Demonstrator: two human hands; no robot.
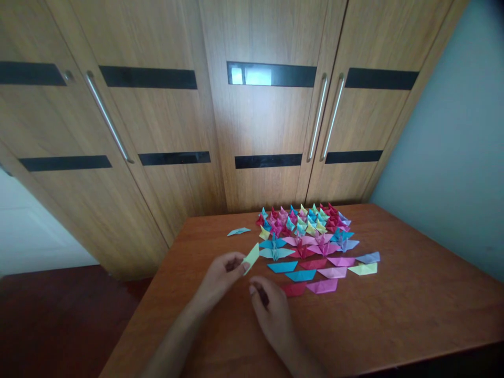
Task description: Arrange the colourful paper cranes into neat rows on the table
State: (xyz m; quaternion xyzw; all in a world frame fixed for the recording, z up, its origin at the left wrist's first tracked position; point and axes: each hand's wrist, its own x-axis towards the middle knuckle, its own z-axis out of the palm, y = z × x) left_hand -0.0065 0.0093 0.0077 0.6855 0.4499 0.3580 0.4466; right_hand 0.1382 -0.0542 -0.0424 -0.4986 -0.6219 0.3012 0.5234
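Observation:
My left hand (pixel 222 277) pinches a pale green folded paper strip (pixel 251 259) between thumb and fingers, holding it slanted above the table. Close by on the right, my right hand (pixel 271 307) is loosely curled with its fingers closed, and no paper shows in it. Just beyond it lie a red folded strip (pixel 294 289) and a pink folded strip (pixel 323 286). More folded strips, such as a blue one (pixel 282 268) and a yellow-green one (pixel 364 269), are laid in rows. Behind these stand several paper cranes (pixel 276 251) with spread wings.
A brown wooden table (pixel 401 310) bears everything. Many small folded paper pieces (pixel 301 223) crowd its back. A light blue folded paper (pixel 238 231) lies apart at the back left. A wooden wardrobe (pixel 268 126) stands behind, with a pale wall (pixel 449 173) on the right.

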